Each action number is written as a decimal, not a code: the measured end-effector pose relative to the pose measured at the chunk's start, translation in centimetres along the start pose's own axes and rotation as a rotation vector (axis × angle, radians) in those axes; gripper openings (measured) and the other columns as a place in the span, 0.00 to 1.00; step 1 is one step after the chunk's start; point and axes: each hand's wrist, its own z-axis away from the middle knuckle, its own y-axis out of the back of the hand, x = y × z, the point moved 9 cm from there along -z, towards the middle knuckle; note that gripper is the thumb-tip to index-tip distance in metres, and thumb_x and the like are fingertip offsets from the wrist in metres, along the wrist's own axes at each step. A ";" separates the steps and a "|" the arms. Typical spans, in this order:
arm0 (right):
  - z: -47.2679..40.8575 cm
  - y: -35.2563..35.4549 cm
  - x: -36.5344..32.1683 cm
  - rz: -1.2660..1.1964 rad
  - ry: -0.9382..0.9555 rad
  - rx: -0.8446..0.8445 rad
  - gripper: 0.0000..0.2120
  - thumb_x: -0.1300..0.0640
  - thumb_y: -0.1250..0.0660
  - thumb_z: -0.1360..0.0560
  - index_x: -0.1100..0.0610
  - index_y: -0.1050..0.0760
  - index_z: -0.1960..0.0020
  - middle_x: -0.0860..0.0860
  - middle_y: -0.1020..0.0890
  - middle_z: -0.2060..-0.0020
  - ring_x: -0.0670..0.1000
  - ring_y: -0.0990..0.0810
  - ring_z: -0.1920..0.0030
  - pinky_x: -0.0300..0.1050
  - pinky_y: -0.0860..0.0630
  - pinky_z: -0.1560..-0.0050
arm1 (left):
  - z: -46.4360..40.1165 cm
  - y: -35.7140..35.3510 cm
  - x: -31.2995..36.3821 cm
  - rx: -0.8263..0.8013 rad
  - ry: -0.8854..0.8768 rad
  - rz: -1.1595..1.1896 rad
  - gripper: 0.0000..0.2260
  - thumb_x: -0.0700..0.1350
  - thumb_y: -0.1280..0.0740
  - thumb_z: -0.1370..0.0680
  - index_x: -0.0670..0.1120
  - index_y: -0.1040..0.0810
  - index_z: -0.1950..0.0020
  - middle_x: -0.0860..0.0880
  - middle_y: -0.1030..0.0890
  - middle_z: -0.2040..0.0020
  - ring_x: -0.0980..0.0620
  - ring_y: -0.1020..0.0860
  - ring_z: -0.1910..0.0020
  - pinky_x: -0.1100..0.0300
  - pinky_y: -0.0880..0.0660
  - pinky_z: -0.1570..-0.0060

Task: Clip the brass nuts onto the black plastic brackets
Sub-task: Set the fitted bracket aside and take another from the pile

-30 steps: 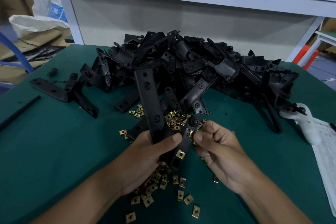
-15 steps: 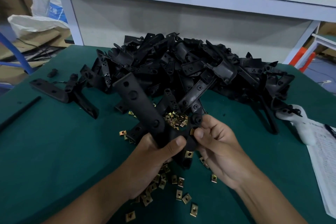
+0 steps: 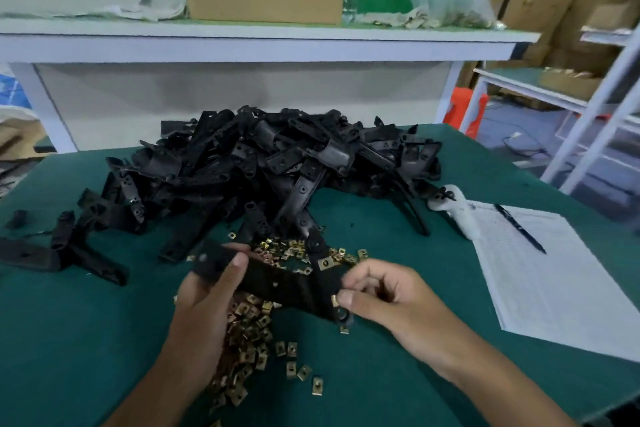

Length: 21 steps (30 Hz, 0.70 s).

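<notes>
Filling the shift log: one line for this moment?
left hand: holds black plastic bracket | right hand: pinches brass nut at bracket end | loose nuts on green table

Factory workbench: bracket heap (image 3: pixel 277 163), cardboard cartons (image 3: pixel 540 7).

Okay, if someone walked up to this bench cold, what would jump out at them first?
The big heap of black plastic brackets at the back of the green table. Nearer, brass nuts lie scattered under the left hand and right hand, which grip one bracket between them.
</notes>
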 end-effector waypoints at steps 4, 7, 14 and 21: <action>6.4 4.9 0.5 0.138 0.003 0.180 0.02 0.48 0.27 0.24 0.43 0.19 0.51 0.38 0.18 0.60 0.48 0.30 0.63 0.40 0.33 0.60 | 1.4 -2.8 2.6 -0.076 -0.115 -0.347 0.08 0.57 0.25 0.29 0.59 0.17 0.52 0.59 0.17 0.57 0.61 0.21 0.61 0.57 0.25 0.57; 12.3 8.4 0.4 0.144 0.035 0.363 0.06 0.46 0.26 0.26 0.43 0.19 0.51 0.42 0.16 0.57 0.54 0.28 0.62 0.41 0.32 0.59 | 3.2 -8.0 1.7 -0.251 -0.106 -0.461 0.04 0.46 0.27 0.25 0.54 0.17 0.52 0.66 0.17 0.59 0.69 0.21 0.61 0.75 0.28 0.65; 29.1 18.0 1.8 0.103 0.032 0.926 0.05 0.55 0.25 0.27 0.53 0.21 0.55 0.45 0.19 0.64 0.46 0.23 0.61 0.36 0.29 0.58 | 12.1 -24.1 -2.7 -0.654 -0.004 -0.325 0.06 0.37 0.31 0.22 0.47 0.20 0.48 0.54 0.13 0.61 0.62 0.18 0.67 0.74 0.26 0.71; 43.2 24.5 3.4 0.168 -0.153 1.348 0.03 0.60 0.28 0.23 0.57 0.22 0.53 0.45 0.20 0.62 0.41 0.25 0.63 0.33 0.30 0.61 | 21.9 -36.7 -6.5 -1.019 0.248 -0.079 0.11 0.47 0.32 0.22 0.52 0.22 0.39 0.51 0.15 0.44 0.57 0.16 0.46 0.62 0.20 0.47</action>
